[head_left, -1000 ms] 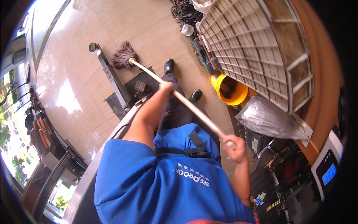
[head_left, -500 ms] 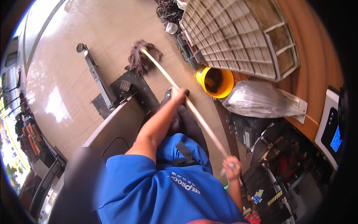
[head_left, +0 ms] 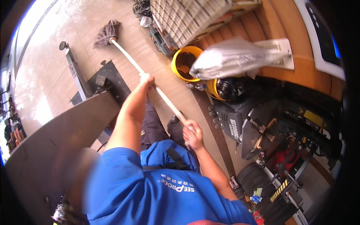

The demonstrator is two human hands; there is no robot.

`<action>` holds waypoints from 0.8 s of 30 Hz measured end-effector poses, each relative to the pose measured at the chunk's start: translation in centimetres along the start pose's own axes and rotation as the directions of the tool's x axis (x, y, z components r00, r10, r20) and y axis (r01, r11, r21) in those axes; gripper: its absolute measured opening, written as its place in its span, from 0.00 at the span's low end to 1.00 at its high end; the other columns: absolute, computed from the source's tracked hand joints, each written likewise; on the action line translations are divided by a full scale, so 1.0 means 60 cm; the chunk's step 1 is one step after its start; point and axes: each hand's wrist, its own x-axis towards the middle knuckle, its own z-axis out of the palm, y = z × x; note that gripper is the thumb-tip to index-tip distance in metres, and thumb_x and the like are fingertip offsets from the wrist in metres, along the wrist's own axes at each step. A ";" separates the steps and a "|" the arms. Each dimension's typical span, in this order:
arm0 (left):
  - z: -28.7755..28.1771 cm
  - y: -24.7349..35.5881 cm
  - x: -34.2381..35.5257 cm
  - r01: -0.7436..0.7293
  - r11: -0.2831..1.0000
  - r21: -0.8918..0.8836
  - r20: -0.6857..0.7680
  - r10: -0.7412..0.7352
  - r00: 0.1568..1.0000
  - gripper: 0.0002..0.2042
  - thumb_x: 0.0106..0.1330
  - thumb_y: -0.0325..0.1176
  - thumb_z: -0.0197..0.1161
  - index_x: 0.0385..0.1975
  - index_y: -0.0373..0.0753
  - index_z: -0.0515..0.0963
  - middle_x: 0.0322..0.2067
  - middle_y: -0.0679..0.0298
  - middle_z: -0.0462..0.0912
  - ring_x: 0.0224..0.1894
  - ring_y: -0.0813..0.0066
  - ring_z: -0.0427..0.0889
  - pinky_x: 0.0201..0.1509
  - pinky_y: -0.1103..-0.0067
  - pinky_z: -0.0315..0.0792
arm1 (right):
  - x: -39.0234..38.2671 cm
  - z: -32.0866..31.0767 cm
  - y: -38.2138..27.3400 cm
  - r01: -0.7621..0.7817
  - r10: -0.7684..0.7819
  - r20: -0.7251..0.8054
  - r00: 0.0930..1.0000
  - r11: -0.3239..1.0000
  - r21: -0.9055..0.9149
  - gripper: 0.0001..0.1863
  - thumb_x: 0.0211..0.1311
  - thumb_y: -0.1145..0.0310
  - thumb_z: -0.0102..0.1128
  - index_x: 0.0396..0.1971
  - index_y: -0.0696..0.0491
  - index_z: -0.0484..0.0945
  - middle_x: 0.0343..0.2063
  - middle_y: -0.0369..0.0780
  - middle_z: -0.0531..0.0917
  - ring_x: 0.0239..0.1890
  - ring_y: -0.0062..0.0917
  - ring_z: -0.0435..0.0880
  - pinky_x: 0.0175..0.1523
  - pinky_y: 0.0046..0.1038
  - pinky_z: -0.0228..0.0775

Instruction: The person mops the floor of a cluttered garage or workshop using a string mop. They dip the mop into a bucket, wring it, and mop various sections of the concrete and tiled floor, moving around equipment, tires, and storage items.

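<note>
Both hands are closed around the long pale mop handle [head_left: 168, 102]. My left hand [head_left: 147, 80] grips it at mid-length, arm stretched forward from my blue shirt. My right hand [head_left: 192, 134] grips nearer its lower end, just above my dark trousers. The shaggy grey-brown mop head [head_left: 107, 34] lies on the tiled floor [head_left: 48, 75] at the upper left, beyond a metal leg [head_left: 73, 67] and a dark mat [head_left: 114, 75].
Along the right stand a grid-patterned crate [head_left: 191, 18], yellow buckets [head_left: 174, 64], a plastic-wrapped item [head_left: 232, 58] on a wooden surface [head_left: 311, 84], black equipment [head_left: 236, 123] and tyres [head_left: 255, 182]. A curved metal panel [head_left: 60, 120] is close on my left.
The mop head swung right beside the mat, then moved forward and left, farther from me. My right hand has come up toward my left hand. The view has shifted, showing more clutter on the right.
</note>
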 end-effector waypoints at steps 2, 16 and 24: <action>0.089 0.116 -0.040 0.115 0.904 -0.413 0.152 -0.056 0.987 0.08 0.57 0.33 0.59 0.21 0.41 0.82 0.16 0.65 0.79 0.17 0.69 0.80 0.16 0.71 0.75 | -0.148 -0.111 0.005 -0.044 0.049 -0.082 0.995 0.997 0.060 0.08 0.61 0.76 0.50 0.39 0.50 0.66 0.16 0.31 0.64 0.14 0.11 0.61 0.17 0.14 0.52; 0.337 0.629 -0.539 0.412 0.226 -0.883 0.431 0.041 0.901 0.11 0.54 0.37 0.57 0.25 0.33 0.74 0.19 0.59 0.79 0.17 0.71 0.79 0.19 0.76 0.76 | -0.865 -0.196 -0.131 -0.066 -0.146 -0.601 0.786 0.946 -0.317 0.18 0.51 0.63 0.65 0.30 0.55 0.65 0.12 0.35 0.66 0.13 0.14 0.64 0.17 0.15 0.53; 0.441 0.333 -0.287 0.212 0.177 -0.961 0.131 -0.384 0.914 0.10 0.50 0.33 0.57 0.22 0.31 0.73 0.16 0.56 0.78 0.21 0.68 0.80 0.26 0.74 0.76 | -0.588 -0.263 0.052 0.031 -0.038 -0.109 0.993 0.997 -0.067 0.06 0.61 0.74 0.52 0.37 0.55 0.68 0.18 0.32 0.64 0.15 0.13 0.60 0.19 0.14 0.52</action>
